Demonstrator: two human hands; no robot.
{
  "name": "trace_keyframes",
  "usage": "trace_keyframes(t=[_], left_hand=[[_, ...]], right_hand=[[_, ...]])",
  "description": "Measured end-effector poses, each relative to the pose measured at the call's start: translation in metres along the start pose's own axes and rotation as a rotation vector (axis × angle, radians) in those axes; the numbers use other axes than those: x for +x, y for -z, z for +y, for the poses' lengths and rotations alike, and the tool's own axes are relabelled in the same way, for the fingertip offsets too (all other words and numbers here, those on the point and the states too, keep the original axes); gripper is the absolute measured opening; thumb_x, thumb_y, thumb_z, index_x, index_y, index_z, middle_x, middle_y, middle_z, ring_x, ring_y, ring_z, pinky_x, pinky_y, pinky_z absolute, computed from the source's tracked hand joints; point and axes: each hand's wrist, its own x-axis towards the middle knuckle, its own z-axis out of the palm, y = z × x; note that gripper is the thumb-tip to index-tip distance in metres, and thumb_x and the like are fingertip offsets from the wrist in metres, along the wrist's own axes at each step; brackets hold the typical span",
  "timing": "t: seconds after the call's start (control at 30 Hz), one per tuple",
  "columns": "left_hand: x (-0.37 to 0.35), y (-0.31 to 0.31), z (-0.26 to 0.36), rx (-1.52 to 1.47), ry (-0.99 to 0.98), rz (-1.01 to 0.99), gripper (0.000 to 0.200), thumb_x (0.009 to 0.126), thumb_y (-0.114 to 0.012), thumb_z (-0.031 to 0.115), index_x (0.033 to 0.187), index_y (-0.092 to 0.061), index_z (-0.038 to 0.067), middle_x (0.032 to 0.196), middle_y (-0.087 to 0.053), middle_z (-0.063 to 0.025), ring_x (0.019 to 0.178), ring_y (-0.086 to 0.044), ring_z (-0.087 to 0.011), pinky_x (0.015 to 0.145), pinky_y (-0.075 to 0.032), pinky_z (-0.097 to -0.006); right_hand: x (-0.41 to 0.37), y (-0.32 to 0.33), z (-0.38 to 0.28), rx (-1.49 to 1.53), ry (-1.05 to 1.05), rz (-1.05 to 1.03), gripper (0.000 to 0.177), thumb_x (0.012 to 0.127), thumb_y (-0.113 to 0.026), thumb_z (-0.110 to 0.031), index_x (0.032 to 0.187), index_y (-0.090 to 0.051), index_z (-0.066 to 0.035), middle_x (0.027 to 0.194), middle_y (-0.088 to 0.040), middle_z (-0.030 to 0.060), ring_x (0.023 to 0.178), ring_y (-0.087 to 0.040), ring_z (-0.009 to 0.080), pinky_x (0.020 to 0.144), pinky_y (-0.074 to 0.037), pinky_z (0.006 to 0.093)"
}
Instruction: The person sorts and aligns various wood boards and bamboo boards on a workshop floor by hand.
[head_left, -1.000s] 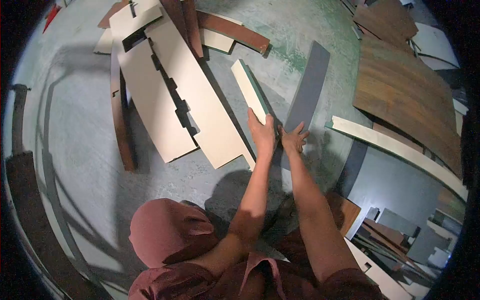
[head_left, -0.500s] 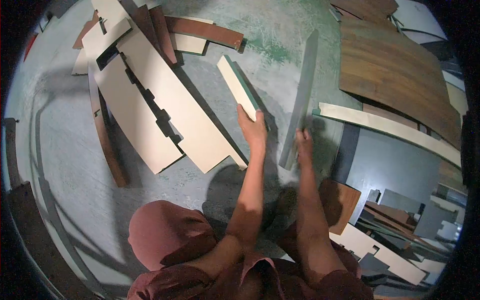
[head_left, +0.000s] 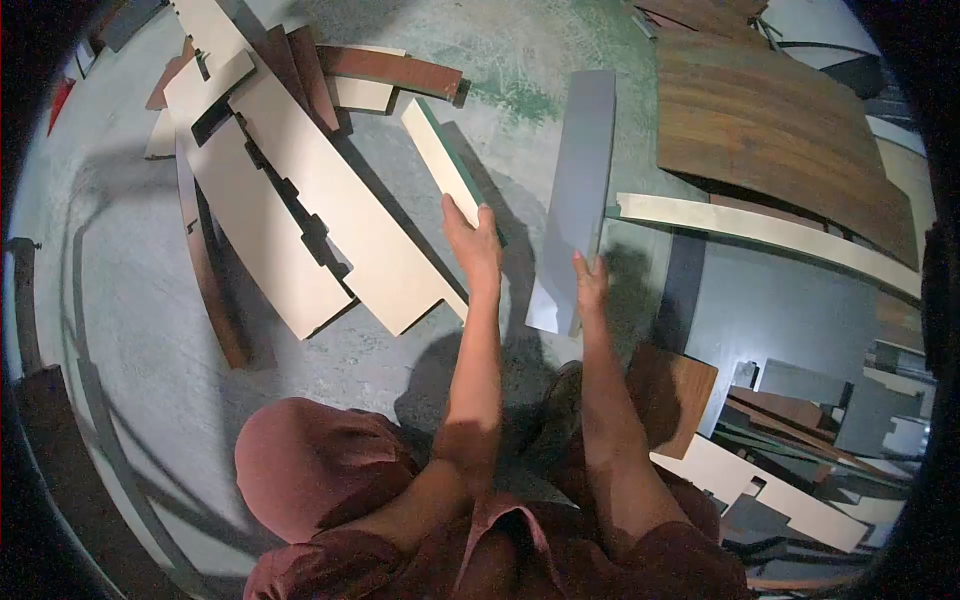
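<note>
My left hand (head_left: 474,240) is closed around the near end of a short cream board strip (head_left: 436,150) with a dark green edge. In my right hand (head_left: 591,284) is a longer grey board (head_left: 573,170), gripped at its lower right edge with its broad face turned up. The two pieces are apart, side by side above the concrete floor. Left of my left hand lie long cream panels (head_left: 340,215) with notched edges and dark gaps between them.
Brown strips (head_left: 395,72) lie beyond the cream panels. On the right are a large wood-grain sheet (head_left: 770,130), a long cream strip (head_left: 760,225), a grey sheet (head_left: 780,310) and several stacked offcuts. A small brown board (head_left: 675,390) lies near my right forearm.
The grey board has turned from nearly edge-on to showing its broad face. Both hands with their pieces appear shifted slightly left, as the whole view has moved a little.
</note>
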Motion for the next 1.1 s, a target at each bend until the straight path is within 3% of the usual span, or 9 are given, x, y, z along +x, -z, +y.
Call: trace_keyframes(t=[0.17, 0.27, 0.37, 0.67, 0.83, 0.93, 1.0, 1.03, 1.1], left_hand=[[0.009, 0.005, -0.012, -0.061, -0.063, 0.015, 0.06, 0.079, -0.052, 0.02, 0.127, -0.028, -0.007, 0.123, -0.037, -0.0259, 0.116, -0.036, -0.036, 0.097, -0.029, -0.0378], [0.013, 0.009, -0.014, -0.01, -0.13, 0.017, 0.06, 0.079, -0.052, 0.021, 0.127, -0.028, -0.007, 0.126, -0.035, -0.0252, 0.118, -0.033, -0.0355, 0.098, -0.027, -0.0376], [0.013, 0.011, -0.01, -0.013, -0.107, -0.02, 0.061, 0.079, -0.052, 0.021, 0.127, -0.028, -0.007, 0.128, -0.034, -0.0249, 0.12, -0.031, -0.0353, 0.099, -0.026, -0.0379], [-0.024, -0.004, 0.005, 0.235, -0.223, -0.118, 0.059, 0.071, -0.06, 0.019, 0.121, -0.039, -0.006, 0.108, -0.048, -0.0283, 0.101, -0.046, -0.0391, 0.087, -0.036, -0.0419], [-0.066, -0.029, 0.001, 0.266, -0.241, -0.18, 0.061, 0.071, -0.061, 0.018, 0.123, -0.037, -0.005, 0.103, -0.049, -0.028, 0.097, -0.046, -0.0396, 0.086, -0.037, -0.0438], [-0.098, -0.039, -0.002, 0.255, -0.262, -0.249, 0.062, 0.071, -0.062, 0.016, 0.124, -0.036, -0.004, 0.102, -0.049, -0.0283, 0.096, -0.046, -0.0398, 0.085, -0.036, -0.0438], [-0.12, -0.045, -0.001, 0.291, -0.323, -0.346, 0.063, 0.071, -0.061, 0.012, 0.125, -0.033, -0.004, 0.101, -0.047, -0.0278, 0.094, -0.043, -0.0404, 0.083, -0.035, -0.045], [-0.133, -0.047, -0.001, 0.311, -0.35, -0.397, 0.063, 0.07, -0.061, 0.01, 0.125, -0.032, -0.004, 0.101, -0.046, -0.0275, 0.093, -0.042, -0.0406, 0.083, -0.035, -0.0456], [-0.157, -0.051, -0.008, 0.338, -0.391, -0.43, 0.064, 0.07, -0.061, 0.006, 0.125, -0.031, -0.003, 0.099, -0.046, -0.0263, 0.091, -0.041, -0.0386, 0.08, -0.034, -0.0462]], right_hand=[[-0.009, -0.025, 0.019, 0.227, -0.047, -0.159, 0.055, 0.08, -0.059, -0.035, 0.117, -0.043, 0.003, 0.107, -0.053, 0.0128, 0.097, -0.048, 0.0217, 0.086, -0.035, 0.0317], [-0.003, -0.039, 0.03, 0.275, -0.097, -0.022, 0.064, 0.078, -0.058, -0.044, 0.115, -0.045, 0.006, 0.109, -0.053, 0.02, 0.102, -0.05, 0.0288, 0.088, -0.036, 0.036], [0.016, -0.036, 0.042, 0.142, -0.158, -0.077, 0.057, 0.079, -0.06, -0.038, 0.116, -0.045, 0.004, 0.108, -0.054, 0.0143, 0.101, -0.049, 0.0219, 0.088, -0.036, 0.0313], [0.023, -0.004, -0.014, -0.691, -0.077, 0.058, 0.05, 0.075, -0.061, -0.044, 0.099, -0.058, 0.0, 0.098, -0.06, 0.0186, 0.095, -0.056, 0.0315, 0.079, -0.043, 0.0398], [0.095, 0.012, -0.031, -0.672, 0.219, -0.291, 0.042, 0.083, -0.049, -0.04, 0.097, -0.057, 0.0, 0.074, -0.061, 0.0134, 0.069, -0.06, 0.0186, 0.058, -0.047, 0.0332], [0.085, 0.041, -0.105, -0.581, 0.222, -0.462, 0.045, 0.086, -0.044, -0.04, 0.104, -0.053, 0.0, 0.072, -0.059, 0.0107, 0.061, -0.057, 0.0131, 0.05, -0.045, 0.0281], [0.064, 0.061, -0.128, -0.399, 0.14, -0.561, 0.053, 0.085, -0.045, -0.044, 0.114, -0.047, 0.0, 0.072, -0.06, 0.0126, 0.063, -0.06, 0.0207, 0.052, -0.047, 0.0329], [0.053, 0.072, -0.13, -0.435, 0.127, -0.629, 0.06, 0.086, -0.043, -0.043, 0.126, -0.03, -0.001, 0.084, -0.056, 0.0113, 0.061, -0.056, 0.0134, 0.049, -0.046, 0.025], [0.022, 0.087, -0.121, -0.39, 0.017, -0.592, 0.061, 0.086, -0.047, -0.038, 0.13, -0.022, -0.003, 0.085, -0.055, 0.0133, 0.062, -0.056, 0.0152, 0.049, -0.049, 0.0273]])
